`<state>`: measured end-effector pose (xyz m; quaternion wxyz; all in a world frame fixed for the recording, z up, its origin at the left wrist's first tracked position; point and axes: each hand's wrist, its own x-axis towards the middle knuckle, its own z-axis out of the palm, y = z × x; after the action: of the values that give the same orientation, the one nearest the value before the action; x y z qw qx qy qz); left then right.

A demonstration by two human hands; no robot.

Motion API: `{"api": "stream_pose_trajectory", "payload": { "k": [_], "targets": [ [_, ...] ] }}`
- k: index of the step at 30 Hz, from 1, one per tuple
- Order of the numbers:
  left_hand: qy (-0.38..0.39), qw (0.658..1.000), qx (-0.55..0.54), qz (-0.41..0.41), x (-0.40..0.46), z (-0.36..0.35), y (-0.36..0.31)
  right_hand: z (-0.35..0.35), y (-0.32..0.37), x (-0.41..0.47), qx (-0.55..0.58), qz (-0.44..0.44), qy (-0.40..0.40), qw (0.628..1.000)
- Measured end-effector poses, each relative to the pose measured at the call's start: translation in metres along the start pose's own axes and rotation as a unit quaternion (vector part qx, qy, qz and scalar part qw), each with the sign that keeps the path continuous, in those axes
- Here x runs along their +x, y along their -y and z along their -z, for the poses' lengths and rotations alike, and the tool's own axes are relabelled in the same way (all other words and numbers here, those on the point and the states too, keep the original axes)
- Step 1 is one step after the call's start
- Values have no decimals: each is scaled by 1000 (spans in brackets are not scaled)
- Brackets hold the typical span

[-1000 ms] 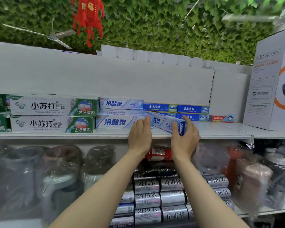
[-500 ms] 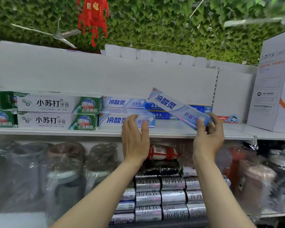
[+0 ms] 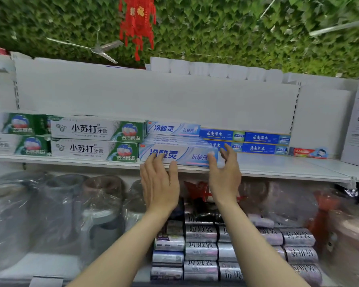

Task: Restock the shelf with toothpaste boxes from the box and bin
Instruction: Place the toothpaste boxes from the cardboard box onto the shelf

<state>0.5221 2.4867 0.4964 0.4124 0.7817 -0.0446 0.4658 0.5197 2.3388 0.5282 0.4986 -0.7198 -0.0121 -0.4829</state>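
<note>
Hands point(image 3: 160, 183) point(image 3: 224, 175) at toothpaste box point(image 3: 178, 155), shelf point(image 3: 278, 168)

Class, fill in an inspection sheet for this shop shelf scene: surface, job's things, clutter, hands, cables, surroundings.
Surface: white shelf, bare at right.
Job's things: pale blue toothpaste box at the front edge; green-white boxes left, dark blue boxes behind.
Clutter: small red box at right.
Hands: left hand and right hand, fingers straight, at the pale blue box.
Cables: nothing seen.
Surroundings: leafy wall, red ornament, wrapped goods below.
</note>
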Motion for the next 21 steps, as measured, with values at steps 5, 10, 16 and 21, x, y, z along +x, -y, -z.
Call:
{"api": "stream_pose_trajectory", "payload": {
  "k": [5, 10, 16, 21],
  "targets": [
    [15, 999, 33, 4, 1, -1, 4, -7, 3, -26, -9, 71, -30, 997],
    [31, 996, 78, 16, 3, -4, 3, -12, -6, -23, -51, 60, 19, 997],
    [63, 990, 123, 20, 4, 1, -3, -13, -8, -22, -62, 59, 28, 996],
    [92, 992, 88, 26, 7, 9, -2, -19, -6, -32, -47, 66, 30, 996]
  ]
}}
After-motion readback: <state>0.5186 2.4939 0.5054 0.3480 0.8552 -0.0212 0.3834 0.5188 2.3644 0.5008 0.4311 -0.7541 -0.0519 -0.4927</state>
